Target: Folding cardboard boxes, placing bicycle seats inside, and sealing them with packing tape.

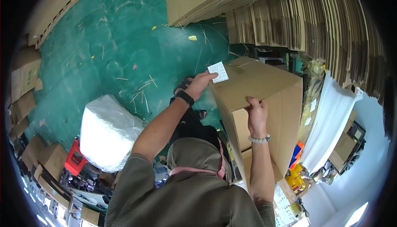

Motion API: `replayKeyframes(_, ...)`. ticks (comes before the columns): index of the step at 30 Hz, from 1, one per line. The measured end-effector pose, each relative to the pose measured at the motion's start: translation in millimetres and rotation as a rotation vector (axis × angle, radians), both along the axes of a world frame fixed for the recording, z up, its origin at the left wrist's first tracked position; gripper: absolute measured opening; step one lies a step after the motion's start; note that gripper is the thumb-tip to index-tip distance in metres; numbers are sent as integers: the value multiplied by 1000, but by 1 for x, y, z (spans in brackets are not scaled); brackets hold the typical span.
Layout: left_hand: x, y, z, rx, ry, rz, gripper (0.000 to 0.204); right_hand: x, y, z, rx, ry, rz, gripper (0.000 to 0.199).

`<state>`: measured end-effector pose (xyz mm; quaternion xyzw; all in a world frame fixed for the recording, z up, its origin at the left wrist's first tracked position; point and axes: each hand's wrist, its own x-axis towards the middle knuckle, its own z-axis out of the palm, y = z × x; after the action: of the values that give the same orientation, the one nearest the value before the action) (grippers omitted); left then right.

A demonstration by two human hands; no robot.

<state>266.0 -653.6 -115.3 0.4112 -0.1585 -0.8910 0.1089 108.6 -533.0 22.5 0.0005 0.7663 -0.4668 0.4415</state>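
Note:
A small white printed label (221, 67) is pinched in my left hand (199, 85), my thumb on its lower part. It lies over or just above the far left corner of a large brown cardboard box (260, 78); whether it touches the cardboard, I cannot tell. My right hand (257, 113) grips the rim of that box, fingers bent over the edge. The box has its open side toward me, and part of its inside shows past my right forearm.
Flattened cardboard stacks (285, 18) stand at the far right. A white wrapped bundle (109, 132) and a red plastic stool (75, 159) are on the left. Thin strips and scraps litter the green floor (111, 41). White sheeting (328, 119) hangs right of the box.

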Motion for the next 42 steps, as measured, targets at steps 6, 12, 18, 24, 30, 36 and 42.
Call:
replayKeyframes(6,-13,13,-43,-35,-53,-99,43,5,-6,8,72,70,42,25)
replayKeyframes(12,-24,41,-53,-80,-126,-45,39,10,-2,1,68,139,67,27)
replayKeyframes(18,-34,64,-52,-38,-24,26,37,14,-1,5,24,135,73,26)
replayKeyframes(24,-34,59,-54,-103,-18,-90,44,18,-3,2,-8,161,14,24)
replayKeyframes(30,-30,23,-54,-811,-620,-189,78,16,1,3,60,248,83,23)
replayKeyframes(36,-60,32,-46,-627,41,-806,98,21,-6,3,209,292,107,23)
replayKeyframes(42,-61,-2,-39,-358,-98,-920,79,4,10,-9,-17,314,129,30)
